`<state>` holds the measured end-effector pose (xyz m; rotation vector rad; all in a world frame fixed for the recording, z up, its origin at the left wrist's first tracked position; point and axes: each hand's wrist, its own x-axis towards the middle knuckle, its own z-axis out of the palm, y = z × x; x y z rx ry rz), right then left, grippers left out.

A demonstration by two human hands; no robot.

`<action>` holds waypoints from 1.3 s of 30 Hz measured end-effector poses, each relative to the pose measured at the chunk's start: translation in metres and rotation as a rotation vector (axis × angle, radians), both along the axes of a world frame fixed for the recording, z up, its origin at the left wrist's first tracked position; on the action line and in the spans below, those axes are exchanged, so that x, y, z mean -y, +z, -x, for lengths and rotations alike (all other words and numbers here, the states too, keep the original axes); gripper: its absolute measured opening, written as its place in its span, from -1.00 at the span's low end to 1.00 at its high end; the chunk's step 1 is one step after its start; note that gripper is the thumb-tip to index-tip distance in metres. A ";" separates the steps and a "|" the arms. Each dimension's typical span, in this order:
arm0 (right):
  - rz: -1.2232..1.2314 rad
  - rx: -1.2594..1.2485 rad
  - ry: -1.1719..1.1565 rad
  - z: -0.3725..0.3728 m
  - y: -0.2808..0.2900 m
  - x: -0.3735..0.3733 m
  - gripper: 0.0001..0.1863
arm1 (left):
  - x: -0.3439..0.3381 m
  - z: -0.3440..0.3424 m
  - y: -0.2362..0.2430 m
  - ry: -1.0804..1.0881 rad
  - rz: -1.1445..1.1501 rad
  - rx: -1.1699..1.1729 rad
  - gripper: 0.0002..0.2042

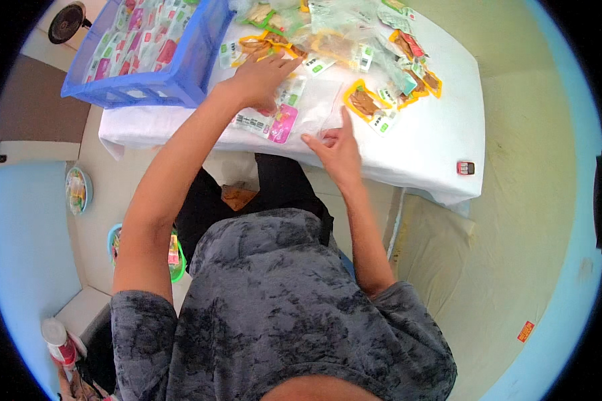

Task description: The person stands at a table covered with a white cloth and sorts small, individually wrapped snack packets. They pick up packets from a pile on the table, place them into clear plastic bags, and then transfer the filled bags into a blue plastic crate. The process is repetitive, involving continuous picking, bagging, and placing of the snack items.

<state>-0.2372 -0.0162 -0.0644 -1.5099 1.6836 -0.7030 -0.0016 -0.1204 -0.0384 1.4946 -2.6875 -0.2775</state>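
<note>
On the white-covered table, my left hand is above a flat packet with a pink panel. Its fingers stretch toward an orange-edged packet with brown contents; whether they touch it I cannot tell. My right hand is at the near edge of the table, index finger and thumb spread apart, the other fingers bent. Beside it lies a clear plastic bag, partly under the fingers. Just beyond the right fingertip rests another orange-edged packet.
A blue crate full of pink-and-white packets stands at the left. More packets and clear bags are heaped at the back. A small red-and-black device sits at the right. Basins of packets stand on the floor; a clear bag hangs by my lap.
</note>
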 end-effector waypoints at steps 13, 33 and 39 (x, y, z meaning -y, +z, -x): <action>0.439 0.175 0.086 0.007 0.024 0.059 -0.82 | -0.011 -0.035 0.004 0.280 -0.141 -0.509 -0.30; 0.500 0.314 0.565 -0.040 0.143 0.094 -0.83 | -0.088 -0.053 0.056 0.395 -0.102 -1.343 -0.70; 0.500 0.233 0.575 -0.026 0.144 0.098 -0.83 | -0.092 -0.057 0.061 0.427 -0.095 -1.426 -0.68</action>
